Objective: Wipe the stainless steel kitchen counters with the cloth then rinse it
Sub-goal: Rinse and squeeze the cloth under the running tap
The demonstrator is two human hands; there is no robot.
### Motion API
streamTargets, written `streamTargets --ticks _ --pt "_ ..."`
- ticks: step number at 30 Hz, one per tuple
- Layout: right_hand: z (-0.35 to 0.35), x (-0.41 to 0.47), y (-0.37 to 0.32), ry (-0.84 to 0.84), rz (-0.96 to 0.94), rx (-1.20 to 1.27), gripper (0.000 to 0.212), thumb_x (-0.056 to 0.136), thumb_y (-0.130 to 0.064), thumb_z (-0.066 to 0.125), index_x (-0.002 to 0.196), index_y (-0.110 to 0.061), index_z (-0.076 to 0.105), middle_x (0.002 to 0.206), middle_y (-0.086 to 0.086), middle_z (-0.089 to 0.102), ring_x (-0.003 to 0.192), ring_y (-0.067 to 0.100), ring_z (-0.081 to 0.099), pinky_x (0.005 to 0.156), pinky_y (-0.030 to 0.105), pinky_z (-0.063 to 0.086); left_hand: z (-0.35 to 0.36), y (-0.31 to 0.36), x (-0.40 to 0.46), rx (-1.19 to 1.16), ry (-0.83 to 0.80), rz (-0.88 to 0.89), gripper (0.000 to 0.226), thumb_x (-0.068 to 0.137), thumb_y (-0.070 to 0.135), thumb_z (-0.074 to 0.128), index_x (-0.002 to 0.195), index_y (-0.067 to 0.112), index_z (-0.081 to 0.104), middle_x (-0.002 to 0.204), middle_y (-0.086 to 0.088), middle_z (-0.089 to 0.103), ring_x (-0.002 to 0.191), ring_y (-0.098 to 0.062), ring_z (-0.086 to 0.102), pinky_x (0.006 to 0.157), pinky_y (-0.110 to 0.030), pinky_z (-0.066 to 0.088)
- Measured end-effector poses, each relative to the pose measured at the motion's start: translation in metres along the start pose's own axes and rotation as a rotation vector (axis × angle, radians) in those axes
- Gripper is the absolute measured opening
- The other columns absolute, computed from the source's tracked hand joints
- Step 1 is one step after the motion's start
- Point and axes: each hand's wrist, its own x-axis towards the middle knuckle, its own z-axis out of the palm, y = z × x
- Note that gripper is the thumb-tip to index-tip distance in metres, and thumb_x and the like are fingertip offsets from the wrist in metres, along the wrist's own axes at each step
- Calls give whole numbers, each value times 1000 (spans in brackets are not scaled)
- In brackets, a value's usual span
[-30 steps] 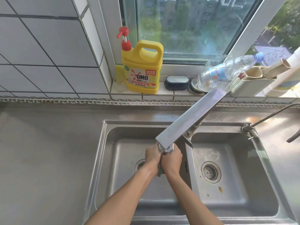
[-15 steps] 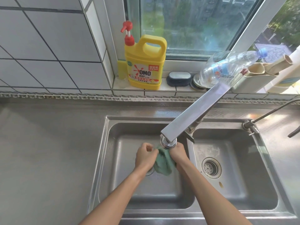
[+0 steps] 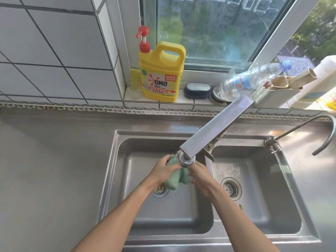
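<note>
**Green cloth held under the tap**

Stainless steel table (image 3: pixel 45 170) is stretching along the tiled wall, with a double-bowl steel sink (image 3: pixel 181 239) set into it. Over the left bowl, the left hand (image 3: pixel 163 170) is gripping a crumpled pale green cloth (image 3: pixel 175 179), fingers curled round it. The right hand (image 3: pixel 199 176) is touching the cloth's right side; how far its fingers are curling, I cannot tell. Both are sitting just below the flat steel faucet spout (image 3: pixel 214 130). On the far windowsill, a yellow detergent jug with a red pump (image 3: pixel 161 73) is standing upright.

Single head-worn wide-angle view, looking steeply down and forward, close over the double sink (image 3: pixel 116 160), window above.
</note>
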Motion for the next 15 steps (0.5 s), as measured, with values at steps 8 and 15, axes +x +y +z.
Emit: streamTargets --ticks 8,15 --pt "26 -6 15 119 50 199 37 89 -42 66 102 -7 71 88 17 71 64 25 66 50 31 49 8 6 8 -358 48 -269 47 86 55 64 115 18 70 102 -15 72 79 -25 66 65 -32 49" --pt "43 -15 14 427 -492 -262 20 85 -36 60 76 -17 62 73 6 68 71 20 65 65 44 55 25 7 28 -486 140 -369 13 95 31 63 102 20 63 92 -9 66 89 -27 61 80 -32 49"
